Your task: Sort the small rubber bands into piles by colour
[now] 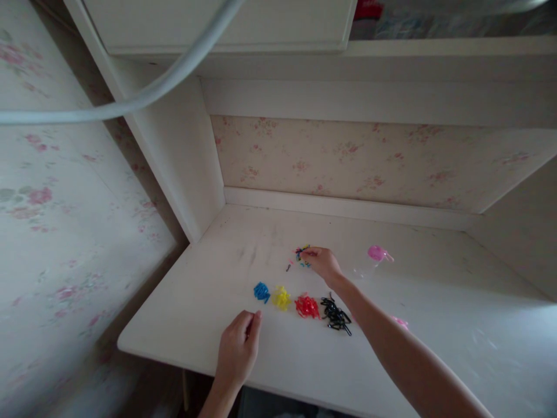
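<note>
My right hand [322, 262] reaches over a small mixed-colour pile of little rubber bands [298, 253], fingertips pinched together at its edge. What the pinch holds, if anything, is too small to see. Curled closed, my left hand [239, 343] rests near the table's front edge; the inside of its fist is hidden. Between the hands lies a row of sorted heaps: blue bands [261, 292], yellow bands [281, 298], red bands [307, 306] and black bands [335, 314]. The black heap lies beside my right forearm.
A pink see-through item [378, 253] lies on the white desk [191, 313] right of my right hand. Another pink piece [400, 323] shows past my forearm. A white cabinet [226, 29] overhangs the back, and a pale cable [174, 75] crosses the upper left.
</note>
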The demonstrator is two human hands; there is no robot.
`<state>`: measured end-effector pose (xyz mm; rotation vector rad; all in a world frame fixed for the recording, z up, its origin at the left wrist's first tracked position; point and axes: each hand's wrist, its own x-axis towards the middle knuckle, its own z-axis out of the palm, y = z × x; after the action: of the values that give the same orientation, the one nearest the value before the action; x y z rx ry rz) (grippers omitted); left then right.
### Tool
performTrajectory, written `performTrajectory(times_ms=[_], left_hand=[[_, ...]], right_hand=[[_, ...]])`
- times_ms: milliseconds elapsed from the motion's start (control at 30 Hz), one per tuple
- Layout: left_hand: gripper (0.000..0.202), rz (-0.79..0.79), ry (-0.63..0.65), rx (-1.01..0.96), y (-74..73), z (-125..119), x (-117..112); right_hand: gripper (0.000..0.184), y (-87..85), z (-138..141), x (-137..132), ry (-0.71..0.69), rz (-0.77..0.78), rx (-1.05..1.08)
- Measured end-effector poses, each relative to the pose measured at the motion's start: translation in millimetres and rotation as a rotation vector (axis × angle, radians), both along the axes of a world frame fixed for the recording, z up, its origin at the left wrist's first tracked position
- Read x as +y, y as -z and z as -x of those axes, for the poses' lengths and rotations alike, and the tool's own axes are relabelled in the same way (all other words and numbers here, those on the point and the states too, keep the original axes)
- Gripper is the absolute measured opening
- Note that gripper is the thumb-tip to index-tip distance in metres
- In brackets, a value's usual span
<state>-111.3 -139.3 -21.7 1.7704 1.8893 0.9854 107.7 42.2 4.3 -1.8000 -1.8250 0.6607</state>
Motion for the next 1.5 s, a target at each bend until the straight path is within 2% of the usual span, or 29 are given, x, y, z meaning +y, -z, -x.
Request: performTrajectory(times_ms=[167, 300, 400, 533, 700, 1033, 1200, 1333, 1433, 1500], left_hand=[[0.036, 0.009, 0.000, 0.018, 0.0, -0.6, -0.2], [0.037, -0.003, 0.001, 0.017, 1.8, -1.0, 0.5], [0.037, -0.003, -0.001, 0.017, 3.1, -1.7, 0.7], [0.036, 0.001, 0.009, 0.034, 2.9, -2.2, -0.1], [0.037, -0.022, 0.028, 0.016, 4.1, -2.0, -0.8], [0.038, -0.014, 0.029, 0.045, 4.5, -1.3, -0.2], [0.038, -0.036, 0.029, 0.091, 3.6, -1.7, -0.3], [0.038, -0.048, 0.038, 0.113, 5.4, -1.9, -0.5], [0.039, -0.034, 0.032, 0.098, 7.9, -1.3, -0.6], [0.039, -0.017, 0.016, 0.082, 9.2, -1.3, -0.4]], right_hand=[[0.036, -10.4, -2.6, -7.4, 0.016, -0.020, -0.019], [0.033, -25.4, 4.8, -31.4, -0.004, -0.061, -0.057], [0.033, -30.7, 19.1, -55.0, -0.090, -0.050, -0.040], [0.029, -24.7, 39.0, -73.4, -0.242, 0.044, 0.023], [0.026, -14.9, 49.1, -72.3, -0.306, 0.160, 0.006], [0.027, -22.6, 49.0, -74.5, -0.199, 0.165, -0.212], [0.029, -39.3, 37.1, -84.6, -0.176, 0.095, -0.218], [0.037, -51.5, 14.0, -110.3, -0.199, 0.038, -0.135], [0.043, -46.4, -19.1, -139.9, -0.159, 0.031, 0.099], [0.043, -33.3, -50.9, -161.1, -0.050, 0.023, 0.254]])
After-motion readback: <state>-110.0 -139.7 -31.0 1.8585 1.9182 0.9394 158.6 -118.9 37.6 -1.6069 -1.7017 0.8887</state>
